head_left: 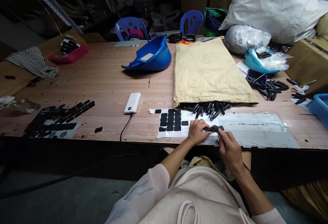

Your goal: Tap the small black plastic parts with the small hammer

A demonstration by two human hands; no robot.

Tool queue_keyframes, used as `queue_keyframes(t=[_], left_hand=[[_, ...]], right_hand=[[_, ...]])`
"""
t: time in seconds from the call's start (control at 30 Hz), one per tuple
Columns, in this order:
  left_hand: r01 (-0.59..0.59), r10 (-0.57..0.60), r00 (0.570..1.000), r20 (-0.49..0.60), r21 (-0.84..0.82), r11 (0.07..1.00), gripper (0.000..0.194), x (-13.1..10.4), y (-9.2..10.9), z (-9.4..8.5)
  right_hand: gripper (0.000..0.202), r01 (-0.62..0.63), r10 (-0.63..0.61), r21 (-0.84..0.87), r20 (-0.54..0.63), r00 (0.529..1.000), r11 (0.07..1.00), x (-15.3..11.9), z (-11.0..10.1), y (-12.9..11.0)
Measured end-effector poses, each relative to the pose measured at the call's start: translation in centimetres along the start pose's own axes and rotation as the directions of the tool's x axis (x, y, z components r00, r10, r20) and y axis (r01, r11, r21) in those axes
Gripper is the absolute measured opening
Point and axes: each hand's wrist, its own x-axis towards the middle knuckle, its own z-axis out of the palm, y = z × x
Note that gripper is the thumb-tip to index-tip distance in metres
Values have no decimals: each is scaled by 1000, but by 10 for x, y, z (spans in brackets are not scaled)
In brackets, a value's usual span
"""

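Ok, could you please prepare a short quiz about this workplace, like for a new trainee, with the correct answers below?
1. Where does the white device lie?
a) in the blue basin
b) on the tabletop
c) on a chair
2. True or false: the left hand and the right hand are close together.
3. Fill in: dark tubes lie along the near edge of the large tan ____.

Key: 1 b; 2 true; 3 bag
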Motion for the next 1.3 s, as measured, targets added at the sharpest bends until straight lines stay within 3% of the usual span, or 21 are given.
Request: queue_keyframes(t=[0.1, 0.27, 0.37, 0.5, 0.67, 0.8, 0.93, 1.0, 1.07, 1.13, 1.2, 1.23, 1.3], left_hand=[[-3, 3, 1000, 1, 2, 1000, 17, 0, 0, 0], [8, -8, 1000, -8, -6, 1000, 16, 0, 0, 0], [0, 0, 1000, -15, 5, 1000, 16, 0, 0, 1], [-12, 13, 1000, -24, 25, 1000, 16, 0, -2, 3], [-23, 24, 1000, -19, 43, 999, 16, 1, -3, 4], [-50, 50, 999, -6, 52, 997, 13, 1, -1, -2], [-228, 228, 974, -1, 12, 974, 17, -25, -1, -4], [-367, 374, 924, 83, -92, 926, 22, -51, -4, 2], [-418, 457, 869, 188, -213, 883, 27, -79, -12, 10], [-320, 379, 880, 286, -232, 919, 30, -101, -22, 19], [-95, 130, 910, 393, -106, 990, 33, -112, -32, 27], [32, -28, 898, 439, -1, 999, 35, -114, -36, 31], [213, -282, 825, 490, 193, 958, 40, -110, -42, 37]], right_hand=[[38, -27, 26, -7, -57, 998, 1000, 0, -3, 2], [37, -45, 45, -24, -11, 999, 999, -4, -5, 2], [38, -74, 70, -44, -79, 994, 996, 3, -11, 11], [40, -178, 148, -209, -151, 977, 961, 26, -25, 49], [32, -183, 162, -434, -86, 983, 882, 47, -29, 107], [32, -183, 147, -495, -112, 983, 849, 48, -23, 118], [32, -197, 164, -500, -110, 980, 843, 46, -19, 113], [32, -211, 179, -500, -112, 977, 840, 46, -18, 112], [33, -220, 187, -502, -116, 975, 837, 46, -18, 112], [34, -217, 185, -502, -114, 976, 837, 46, -17, 113], [33, -208, 179, -501, -107, 978, 840, 46, -17, 113], [33, -205, 176, -501, -105, 979, 841, 46, -17, 113], [33, -205, 174, -500, -108, 979, 842, 46, -17, 113]])
